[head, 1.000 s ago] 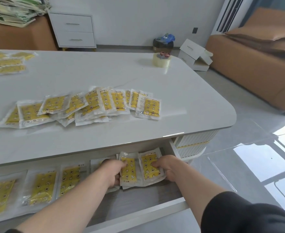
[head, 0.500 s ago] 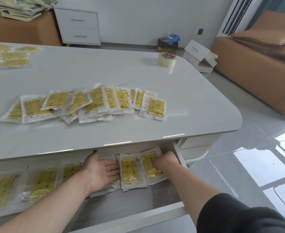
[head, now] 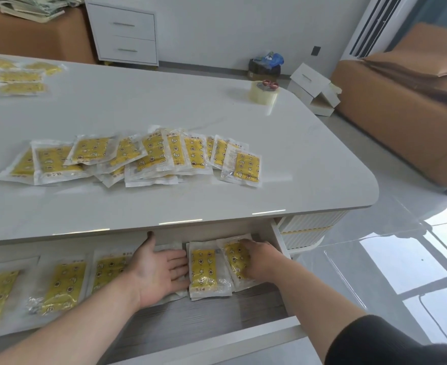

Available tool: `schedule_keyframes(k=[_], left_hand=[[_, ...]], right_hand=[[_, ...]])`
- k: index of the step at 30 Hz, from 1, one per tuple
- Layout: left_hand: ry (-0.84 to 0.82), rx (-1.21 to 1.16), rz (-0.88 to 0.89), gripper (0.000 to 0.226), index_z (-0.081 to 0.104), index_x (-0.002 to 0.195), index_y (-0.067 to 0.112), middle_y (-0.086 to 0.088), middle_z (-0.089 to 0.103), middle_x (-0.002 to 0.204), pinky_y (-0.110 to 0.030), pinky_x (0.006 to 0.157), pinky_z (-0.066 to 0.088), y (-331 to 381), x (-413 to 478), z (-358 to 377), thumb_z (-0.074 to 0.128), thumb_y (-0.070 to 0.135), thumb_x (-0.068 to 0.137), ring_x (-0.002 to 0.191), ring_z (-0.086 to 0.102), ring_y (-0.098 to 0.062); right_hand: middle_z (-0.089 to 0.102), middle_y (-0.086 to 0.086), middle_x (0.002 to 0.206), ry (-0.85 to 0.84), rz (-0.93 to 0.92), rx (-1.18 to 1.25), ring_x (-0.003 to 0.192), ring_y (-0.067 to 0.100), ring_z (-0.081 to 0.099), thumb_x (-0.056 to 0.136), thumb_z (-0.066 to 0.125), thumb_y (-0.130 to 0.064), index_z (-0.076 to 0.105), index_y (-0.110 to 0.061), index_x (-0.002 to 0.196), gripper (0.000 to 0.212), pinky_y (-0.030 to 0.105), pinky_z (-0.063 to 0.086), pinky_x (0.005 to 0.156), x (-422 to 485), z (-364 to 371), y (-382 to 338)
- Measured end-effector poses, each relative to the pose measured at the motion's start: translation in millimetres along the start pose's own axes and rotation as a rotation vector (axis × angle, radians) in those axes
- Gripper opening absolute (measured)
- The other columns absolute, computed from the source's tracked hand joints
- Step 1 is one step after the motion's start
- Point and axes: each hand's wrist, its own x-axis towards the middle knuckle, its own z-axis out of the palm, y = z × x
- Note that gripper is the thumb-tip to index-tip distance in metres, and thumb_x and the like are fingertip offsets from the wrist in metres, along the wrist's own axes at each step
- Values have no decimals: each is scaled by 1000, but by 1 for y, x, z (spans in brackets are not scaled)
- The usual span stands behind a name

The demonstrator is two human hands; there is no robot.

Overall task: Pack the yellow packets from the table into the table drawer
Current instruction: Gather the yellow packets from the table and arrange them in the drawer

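Observation:
The open table drawer (head: 206, 320) holds a row of yellow packets in clear wrappers. My left hand (head: 159, 270) lies flat with straight fingers on a packet near the middle of the drawer. My right hand (head: 259, 259) presses its fingertips on the rightmost packet (head: 234, 262), which leans against the drawer's right wall. Between my hands lies another packet (head: 204, 267). More drawer packets (head: 64, 285) lie to the left. A spread of several yellow packets (head: 148, 156) sits on the white table (head: 296, 164).
A few more yellow packets (head: 19, 77) lie at the table's far left. A tape roll (head: 264, 92) stands near the far right corner. A white drawer cabinet (head: 125, 35), a small white box (head: 314, 88) and brown cardboard-covered furniture (head: 407, 106) stand around the room.
My left hand let go of the packet it gripped and spread flat to the left of it. My right hand pushed the rightmost packet towards the drawer's right wall.

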Motion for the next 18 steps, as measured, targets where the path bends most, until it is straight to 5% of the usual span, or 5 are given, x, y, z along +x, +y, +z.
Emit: schedule_keyframes(k=[3, 9, 18], left_hand=[[-15, 19, -14, 99, 34, 145, -6, -23, 35, 153, -60, 85, 43, -3, -3, 1, 22, 76, 90, 143, 31, -35], [-49, 18, -9, 102, 32, 145, -6, -19, 30, 156, -67, 107, 26, -7, -5, -1, 20, 78, 88, 147, 25, -31], [-10, -14, 19, 101, 35, 144, -5, -20, 34, 154, -62, 87, 43, -10, -4, 1, 20, 78, 88, 144, 30, -32]], right_hand=[[42, 14, 143, -19, 25, -33, 121, 28, 53, 86, 64, -23, 25, -25, 154, 78, 39, 50, 101, 0, 5, -3], [45, 12, 140, 18, 23, -55, 126, 28, 48, 81, 73, -30, 35, -15, 145, 76, 37, 47, 104, -3, 5, 1], [46, 9, 147, 49, -42, -46, 135, 26, 42, 90, 64, -29, 31, -24, 153, 72, 33, 41, 107, -5, 2, 2]])
